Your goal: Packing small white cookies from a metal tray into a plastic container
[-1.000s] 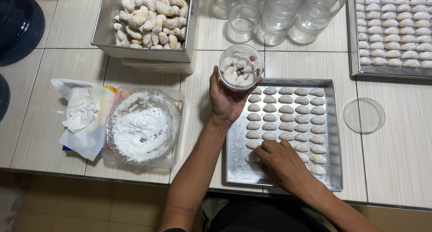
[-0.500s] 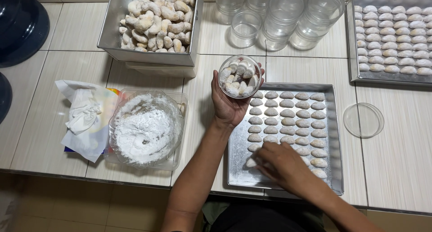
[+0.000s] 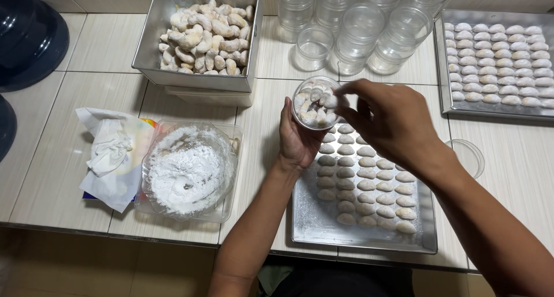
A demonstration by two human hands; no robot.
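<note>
Far left: dark blue round containers (image 3: pixel 26 37) sit at the table's edge, well apart from my hands.
Paper and bag: a crumpled white tissue (image 3: pixel 109 150) lies on a plastic bag, just beside the sugar.
Sugar container: a clear plastic tub (image 3: pixel 228 207) holds white powder, near my left forearm.
Deep metal pan: the pan (image 3: pixel 150 55) behind the sugar is heaped with pale crescent cookies.
My left hand: my left hand (image 3: pixel 297 141) wraps from below around the small clear jar (image 3: pixel 314 104), fingers curled on its wall; the jar is part-filled with cookies and held above the near tray's far end.
My right hand: my right hand (image 3: pixel 392 121) pinches one cookie (image 3: pixel 330 101) between fingertips at the jar's mouth.
Near tray: the metal tray (image 3: pixel 323 228) carries rows of cookies under my hands.
Empty jars: clear jars (image 3: pixel 369 32) stand stacked behind.
Lid: a clear lid (image 3: pixel 470 155) lies right of my wrist.
Far right: another tray (image 3: pixel 444 60) is full of cookies.
</note>
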